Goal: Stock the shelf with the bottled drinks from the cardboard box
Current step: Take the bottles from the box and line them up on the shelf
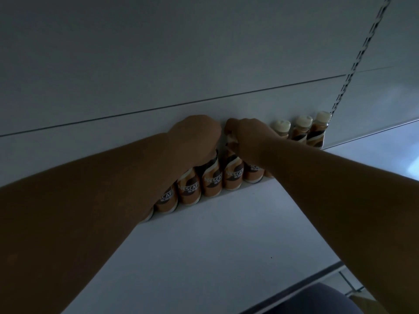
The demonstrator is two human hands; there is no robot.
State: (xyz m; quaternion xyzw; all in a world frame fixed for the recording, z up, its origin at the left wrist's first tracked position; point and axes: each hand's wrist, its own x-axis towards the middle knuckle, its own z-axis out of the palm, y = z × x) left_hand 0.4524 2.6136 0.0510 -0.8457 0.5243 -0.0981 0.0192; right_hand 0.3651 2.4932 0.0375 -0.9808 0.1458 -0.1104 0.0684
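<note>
A row of brown-and-orange bottled coffee drinks (189, 189) with cream caps stands against the back wall of a white shelf (226, 234). My left hand (195, 134) is closed over the top of a bottle (212, 180) in the middle of the row. My right hand (247, 134) grips the neck of the bottle beside it (233, 175). Three more bottles (301, 130) stand to the right, caps showing. My forearms hide parts of the row. The cardboard box shows only as a tan corner (367, 302) at the bottom right.
A slotted metal upright (353, 66) runs up the back wall at the right. The white back panel (158, 64) fills the upper view. The shelf's front edge (294, 288) crosses the bottom right, with dark cloth (317, 300) below it.
</note>
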